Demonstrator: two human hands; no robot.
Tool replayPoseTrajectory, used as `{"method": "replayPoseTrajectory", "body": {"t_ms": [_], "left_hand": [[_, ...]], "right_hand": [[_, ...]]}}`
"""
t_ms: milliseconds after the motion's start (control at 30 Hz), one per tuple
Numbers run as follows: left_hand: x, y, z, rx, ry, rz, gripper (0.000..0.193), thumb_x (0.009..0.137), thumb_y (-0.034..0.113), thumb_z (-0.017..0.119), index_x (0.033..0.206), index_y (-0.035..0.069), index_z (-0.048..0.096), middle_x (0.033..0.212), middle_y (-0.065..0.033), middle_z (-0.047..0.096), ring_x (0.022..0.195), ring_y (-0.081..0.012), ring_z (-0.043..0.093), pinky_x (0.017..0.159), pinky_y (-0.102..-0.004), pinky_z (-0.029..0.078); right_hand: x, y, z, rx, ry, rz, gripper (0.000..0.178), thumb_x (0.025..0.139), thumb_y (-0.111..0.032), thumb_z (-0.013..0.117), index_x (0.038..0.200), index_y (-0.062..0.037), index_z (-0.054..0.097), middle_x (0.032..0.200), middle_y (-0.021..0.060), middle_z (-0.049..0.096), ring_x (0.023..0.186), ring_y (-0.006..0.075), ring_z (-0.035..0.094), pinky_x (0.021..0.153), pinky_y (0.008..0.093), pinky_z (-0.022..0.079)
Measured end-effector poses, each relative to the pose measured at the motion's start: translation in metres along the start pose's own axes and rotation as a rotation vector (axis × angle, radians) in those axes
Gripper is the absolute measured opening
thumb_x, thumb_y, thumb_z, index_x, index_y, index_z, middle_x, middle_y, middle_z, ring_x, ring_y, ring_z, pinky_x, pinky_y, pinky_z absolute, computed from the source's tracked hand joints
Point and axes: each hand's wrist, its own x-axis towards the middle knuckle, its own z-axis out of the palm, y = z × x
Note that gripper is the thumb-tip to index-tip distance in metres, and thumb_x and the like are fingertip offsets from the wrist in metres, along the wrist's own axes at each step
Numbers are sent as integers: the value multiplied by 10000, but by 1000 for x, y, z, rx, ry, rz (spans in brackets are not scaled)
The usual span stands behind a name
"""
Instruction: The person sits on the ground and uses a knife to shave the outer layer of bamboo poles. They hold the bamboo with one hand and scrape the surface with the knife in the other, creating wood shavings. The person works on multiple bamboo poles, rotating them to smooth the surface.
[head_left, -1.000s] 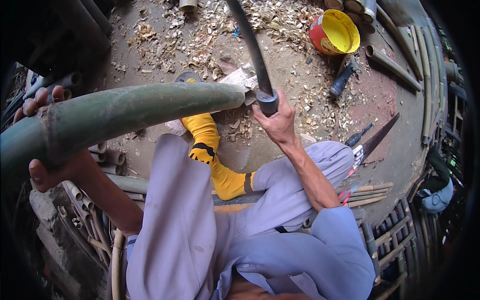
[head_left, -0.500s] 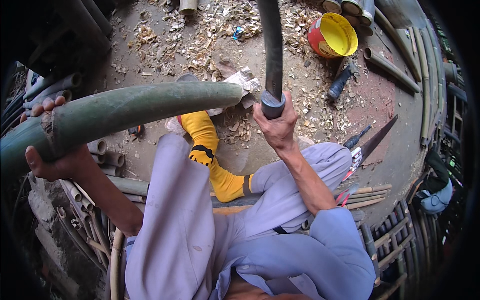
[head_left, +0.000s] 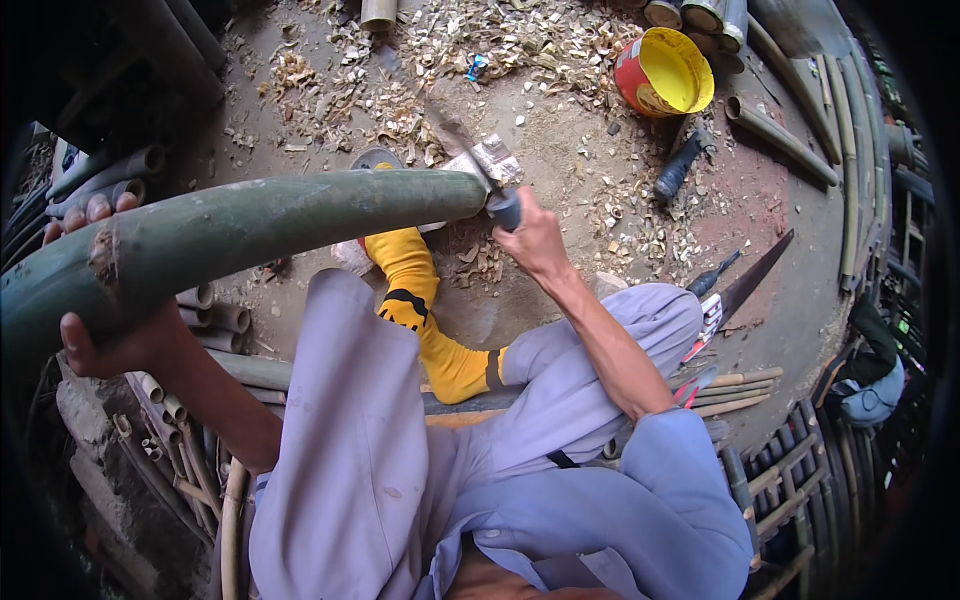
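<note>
My left hand (head_left: 135, 340) is closed round the underside and far side of a thick green bamboo pole (head_left: 290, 218). The pole reaches from the left edge across above my knee, its pale cut end near the middle. At that end, my right hand (head_left: 535, 238) grips the dark handle of a machete (head_left: 503, 208). Its blade slants up and left past the pole's end, smeared by motion. Whether the blade touches the bamboo I cannot tell.
Wood shavings (head_left: 300, 75) litter the ground ahead. A red bucket with a yellow inside (head_left: 675, 75) stands far right, near a dark-bodied tool (head_left: 683, 168). A handsaw (head_left: 755, 278) lies beside my right knee. Cut bamboo lengths (head_left: 780, 140) lie at both sides.
My right hand has moved slightly left, bringing the machete from upright to slanting left by the pole's end. The pole has barely shifted in my left hand.
</note>
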Motion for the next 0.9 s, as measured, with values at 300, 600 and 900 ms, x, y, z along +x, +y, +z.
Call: {"method": "replayPoseTrajectory", "body": {"t_ms": [300, 600, 900], "left_hand": [[-1, 5, -32, 33, 186, 26, 553, 730, 382, 539, 1142, 20, 463, 1040, -189, 508, 1013, -322, 513, 1017, -535, 344], [-4, 6, -22, -74, -58, 56, 669, 709, 430, 544, 1236, 34, 430, 1074, -182, 471, 976, -328, 509, 964, -524, 363], [-5, 13, 13, 68, 90, 10, 657, 744, 397, 537, 1253, -1, 416, 1110, -218, 496, 1052, -359, 502, 1053, -572, 306]], "right_hand": [[-6, -73, -26, 15, 158, -142, 311, 751, -90, 689, 977, 13, 502, 681, 175, 631, 640, 255, 679, 562, 350, 519], [0, -23, -13, -112, -148, 112, 306, 732, -54, 695, 954, 33, 503, 672, 190, 626, 672, 304, 688, 574, 390, 524], [0, 5, -1, -221, -131, 88, 281, 734, -62, 680, 925, 16, 490, 706, 201, 637, 683, 337, 682, 574, 386, 527]]}}
